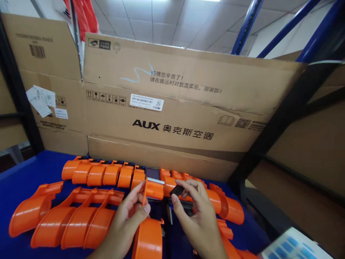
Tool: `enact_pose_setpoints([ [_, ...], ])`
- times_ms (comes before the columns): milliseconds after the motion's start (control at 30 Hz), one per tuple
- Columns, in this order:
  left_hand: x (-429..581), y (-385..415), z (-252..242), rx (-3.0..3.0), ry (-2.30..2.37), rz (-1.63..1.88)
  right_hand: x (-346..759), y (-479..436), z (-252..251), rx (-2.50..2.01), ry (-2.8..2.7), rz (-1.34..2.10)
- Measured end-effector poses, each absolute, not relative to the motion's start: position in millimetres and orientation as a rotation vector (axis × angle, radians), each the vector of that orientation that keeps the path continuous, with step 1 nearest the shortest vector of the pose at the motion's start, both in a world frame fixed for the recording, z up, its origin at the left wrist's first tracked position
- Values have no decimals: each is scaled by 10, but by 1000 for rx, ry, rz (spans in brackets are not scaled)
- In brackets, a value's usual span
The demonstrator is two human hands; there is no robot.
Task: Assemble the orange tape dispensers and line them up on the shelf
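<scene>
My left hand (pixel 132 212) is closed on an orange plastic tape dispenser (pixel 155 189), its thumb and fingers pinching the flat side. A serrated metal blade (pixel 156 180) runs along the dispenser's top edge. Just to the right, my right hand (pixel 198 210) pinches a small black block-like piece (pixel 177 190) between thumb and fingers. A gap separates the black piece from the dispenser. Below my left hand is another orange dispenser (pixel 149 239), with its round hoop facing me. Dark items (pixel 185 207) lie partly hidden behind my right hand.
Orange dispensers (pixel 95 175) with black tops form a back row; more without black tops (pixel 54 225) lie at front left. Others (pixel 234 210) lie at right on the blue surface (pixel 16 176). A cardboard sheet (pixel 172 115) stands behind, with a dark post (pixel 269 133) at right.
</scene>
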State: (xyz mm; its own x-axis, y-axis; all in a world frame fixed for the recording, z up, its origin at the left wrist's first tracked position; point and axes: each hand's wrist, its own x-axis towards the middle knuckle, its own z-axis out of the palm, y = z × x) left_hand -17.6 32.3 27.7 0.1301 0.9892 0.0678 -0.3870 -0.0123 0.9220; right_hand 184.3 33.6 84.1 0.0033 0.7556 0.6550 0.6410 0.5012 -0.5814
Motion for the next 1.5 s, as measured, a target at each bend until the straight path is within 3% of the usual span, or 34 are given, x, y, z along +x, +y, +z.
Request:
enact_pose_setpoints([
  [367, -107, 228, 296, 1170, 675, 1214, 1735, 299, 778, -1108, -1693, 48],
  [1200, -70, 253, 372, 1088, 738, 1225, 1663, 184, 782, -901, -1915, 208],
  [1333, -75, 261, 424, 1062, 780, 1202, 1775, 210, 822, -1000, -1827, 214],
  [1500, -79, 250, 438, 1001, 845, 1209, 2024, 345, 839, -1436, -1912, -30],
])
